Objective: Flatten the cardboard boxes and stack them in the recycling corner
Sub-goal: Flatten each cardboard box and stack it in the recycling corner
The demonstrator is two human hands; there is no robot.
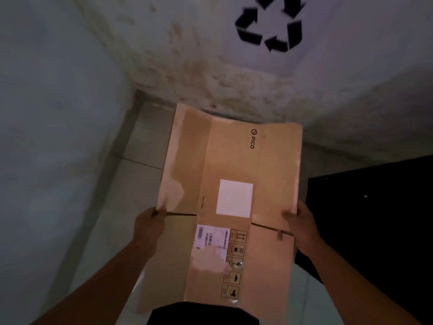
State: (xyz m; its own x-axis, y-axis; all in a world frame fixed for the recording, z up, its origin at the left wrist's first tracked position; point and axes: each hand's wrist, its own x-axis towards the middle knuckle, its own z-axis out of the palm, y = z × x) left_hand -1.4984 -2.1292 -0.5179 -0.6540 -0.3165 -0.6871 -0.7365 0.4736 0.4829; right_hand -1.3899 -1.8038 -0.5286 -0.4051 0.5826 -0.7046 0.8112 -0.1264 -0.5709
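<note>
Fingers (157,211) of left hand (148,225) and right hand (298,222) are clamped on the flattened cardboard box (234,160), held for stacking over the corner floor (140,160); lowering it flat is judged next.

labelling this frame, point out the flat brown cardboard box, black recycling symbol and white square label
flat brown cardboard box (234,160), head view, bare upper panel
black recycling symbol (294,34), head view, right arrow
white square label (235,198), head view, its centre

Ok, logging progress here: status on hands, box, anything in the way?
Left hand and right hand grip flattened cardboard box by its side edges. Box held over floor, pointing at corner below recycling sign. Black object close on right.
</note>
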